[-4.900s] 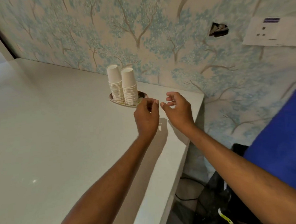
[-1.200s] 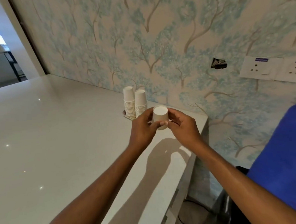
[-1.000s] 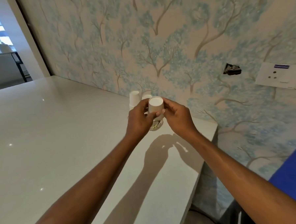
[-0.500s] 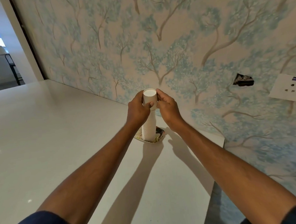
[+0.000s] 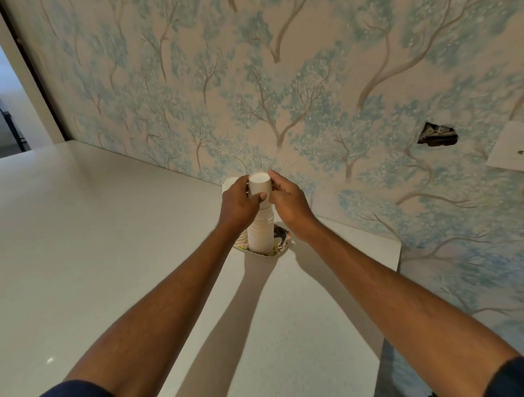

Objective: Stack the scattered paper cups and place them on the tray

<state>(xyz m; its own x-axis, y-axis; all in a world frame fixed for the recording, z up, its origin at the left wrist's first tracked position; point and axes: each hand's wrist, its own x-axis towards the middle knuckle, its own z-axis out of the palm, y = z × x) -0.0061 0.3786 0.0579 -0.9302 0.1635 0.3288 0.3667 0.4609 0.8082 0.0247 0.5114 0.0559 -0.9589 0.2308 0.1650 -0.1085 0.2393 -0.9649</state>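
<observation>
An upturned white paper cup (image 5: 259, 186) sits on top of a tall stack of white cups (image 5: 260, 232). My left hand (image 5: 239, 204) grips the cup from the left and my right hand (image 5: 288, 200) grips it from the right. The stack stands on a small patterned tray (image 5: 280, 246) near the wall. A second cup stack (image 5: 230, 184) peeks out behind my left hand, mostly hidden.
The white table (image 5: 74, 238) stretches wide to the left, and its right edge (image 5: 391, 307) drops off just past the tray. The tree-patterned wall (image 5: 279, 91) rises right behind the stacks, with a socket plate (image 5: 519, 148) and a hole (image 5: 436, 134) at right.
Both hands carried the single cup from in front of the tray up over the near stack. It now sits lower on the stack top than half a second ago.
</observation>
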